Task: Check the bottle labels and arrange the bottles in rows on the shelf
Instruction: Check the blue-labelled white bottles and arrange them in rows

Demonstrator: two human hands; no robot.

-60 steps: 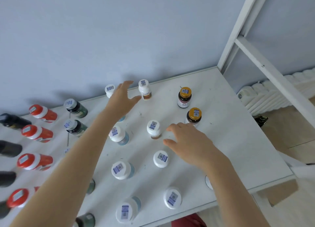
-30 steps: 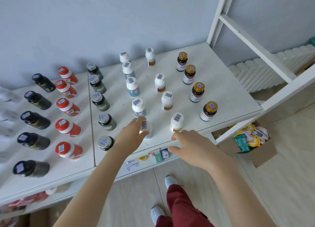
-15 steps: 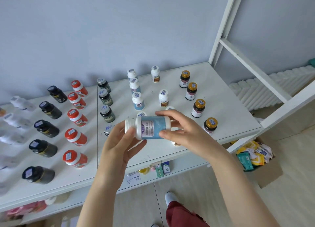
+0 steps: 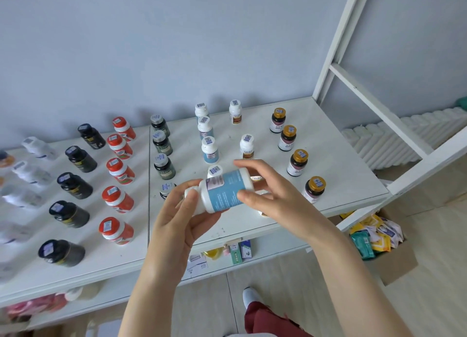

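Blue-labelled white bottle (image 4: pixel 226 191) sits in the air over the front edge of the white shelf (image 4: pixel 336 147), which stands against a pale blue wall (image 4: pixel 177 46) above a light wood floor (image 4: pixel 442 235). I see its long axis near level, cap to the left, base slightly higher at right. Left-hand grip (image 4: pixel 182 218) curls round the cap end; right-hand grip (image 4: pixel 273 195) pinches the base end.

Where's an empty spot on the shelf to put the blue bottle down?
The widest bare patch lies between the gold-capped bottles and the right edge of the shelf. Another bare strip runs along the front edge, beneath the held blue bottle. The left side, with red-capped bottles and black bottles, is crowded.
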